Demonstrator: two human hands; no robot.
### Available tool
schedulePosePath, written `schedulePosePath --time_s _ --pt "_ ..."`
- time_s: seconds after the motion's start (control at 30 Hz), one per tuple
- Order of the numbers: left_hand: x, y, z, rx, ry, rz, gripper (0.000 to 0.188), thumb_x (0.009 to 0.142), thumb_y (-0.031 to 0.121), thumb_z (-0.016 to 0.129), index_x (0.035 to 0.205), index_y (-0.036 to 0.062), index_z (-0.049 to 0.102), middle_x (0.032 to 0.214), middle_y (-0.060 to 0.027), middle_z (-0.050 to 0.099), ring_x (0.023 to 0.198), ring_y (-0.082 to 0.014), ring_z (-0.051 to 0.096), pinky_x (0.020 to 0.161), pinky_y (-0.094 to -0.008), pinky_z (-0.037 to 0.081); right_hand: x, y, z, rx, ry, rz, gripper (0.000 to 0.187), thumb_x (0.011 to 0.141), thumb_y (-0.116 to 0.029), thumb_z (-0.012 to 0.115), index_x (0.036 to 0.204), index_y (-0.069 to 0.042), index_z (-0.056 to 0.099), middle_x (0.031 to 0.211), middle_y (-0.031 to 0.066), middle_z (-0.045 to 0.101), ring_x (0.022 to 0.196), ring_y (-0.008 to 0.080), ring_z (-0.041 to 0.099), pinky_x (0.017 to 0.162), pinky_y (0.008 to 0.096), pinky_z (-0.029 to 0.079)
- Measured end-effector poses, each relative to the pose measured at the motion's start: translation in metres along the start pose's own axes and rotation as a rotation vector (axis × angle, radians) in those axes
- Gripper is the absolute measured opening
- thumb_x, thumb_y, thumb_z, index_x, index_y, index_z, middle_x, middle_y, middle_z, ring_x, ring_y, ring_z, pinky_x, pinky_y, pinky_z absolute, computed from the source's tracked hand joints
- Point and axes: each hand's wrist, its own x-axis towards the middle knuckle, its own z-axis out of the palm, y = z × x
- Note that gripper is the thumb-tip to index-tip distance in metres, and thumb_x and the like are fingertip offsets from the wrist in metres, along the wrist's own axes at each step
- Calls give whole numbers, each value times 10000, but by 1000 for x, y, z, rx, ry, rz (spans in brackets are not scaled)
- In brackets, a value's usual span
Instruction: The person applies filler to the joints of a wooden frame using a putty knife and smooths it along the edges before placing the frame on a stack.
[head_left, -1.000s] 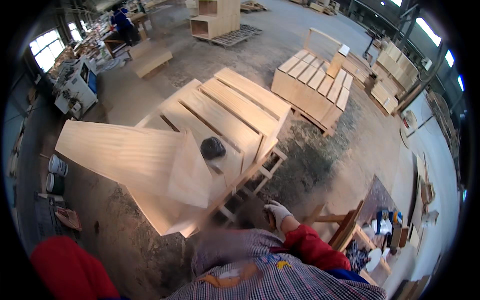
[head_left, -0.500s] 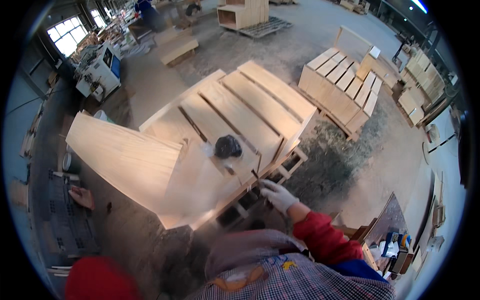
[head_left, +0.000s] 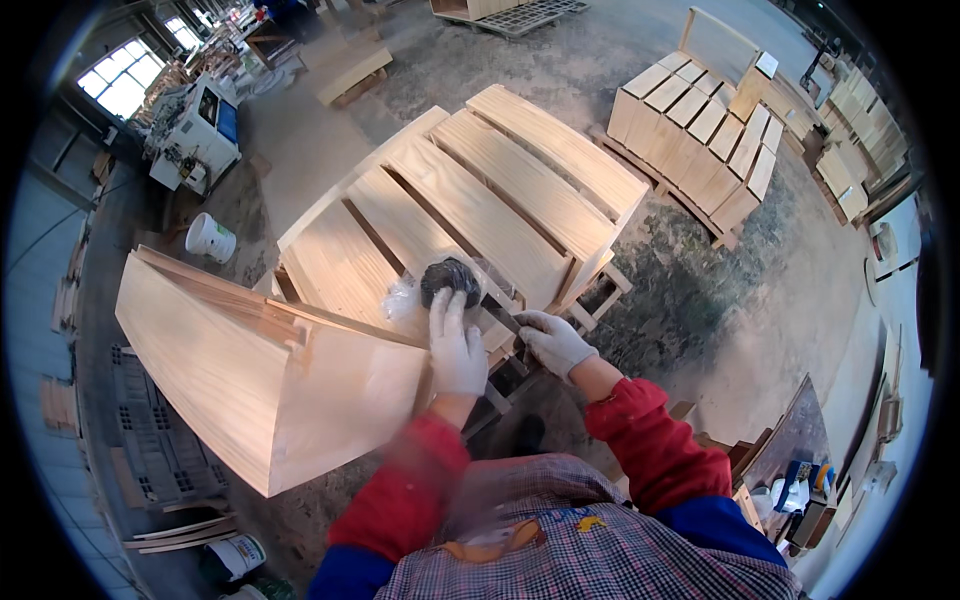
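My gloved left hand (head_left: 457, 352) reaches forward with its fingers stretched out, the tips against a black plastic-wrapped lump (head_left: 450, 278). Clear crumpled plastic (head_left: 400, 298) lies beside that lump. In my gloved right hand (head_left: 556, 344) is a thin, dark putty knife (head_left: 500, 313), its blade angled toward the lump. Both hands are over the near edge of a row of pale wooden boxes (head_left: 490, 205), set side by side with narrow gaps. To the left, a wooden drawer (head_left: 350, 390) stands tilted near my left forearm, partly overlapping the row in view.
Wooden pallet legs (head_left: 600, 300) stick out under the row. Another stack of boxes (head_left: 690, 130) is at the far right. A white bucket (head_left: 212, 238) and a white machine (head_left: 200, 135) stand left. A dark-topped bench (head_left: 790, 440) with tools is at the near right.
My left hand has come into view and onto the black lump. The drawer at the left has turned, now showing its hollow side. My right hand still holds the putty knife.
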Motion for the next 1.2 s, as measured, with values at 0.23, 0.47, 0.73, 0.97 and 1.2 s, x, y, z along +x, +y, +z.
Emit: schedulePosePath --time_s 0.23,0.47,0.73,0.97,1.2 --pt "18 -38 40 394 127 -122 510 708 -87 500 1165 123 587 1422 -228 265 1308 -416 265 1088 -422 237 13 -5 -8 -41 -64 47 332 864 -130 453 1167 -27 540 763 35 589 517 111 528 466 244 435" --pt "26 -38 36 268 163 -137 342 700 -15 592 999 128 678 1268 -184 412 1177 -368 425 982 -399 381 19 -16 -11 40 -74 140 272 896 -104 471 1151 -41 541 758 15 565 540 100 510 508 232 439" --pt "25 -39 37 201 146 -133 321 686 -43 608 950 121 688 1230 -177 424 1146 -353 413 1004 -390 336 18 -30 -19 19 -132 181 345 877 -140 452 1206 -57 514 756 27 554 543 115 521 479 248 443" --pt "25 -42 37 213 150 -98 307 685 -43 613 928 125 696 1194 -176 451 1134 -348 420 996 -381 340 17 -34 -20 -78 -192 99 312 905 -124 456 1200 -43 516 726 -10 513 555 74 493 479 217 412" --pt "24 -40 37 208 146 -74 344 666 -55 606 932 140 704 1193 -174 451 1121 -350 432 992 -378 347 18 -33 -26 -194 -190 3 323 904 -135 469 1207 -38 524 739 0 538 544 75 498 478 219 427"
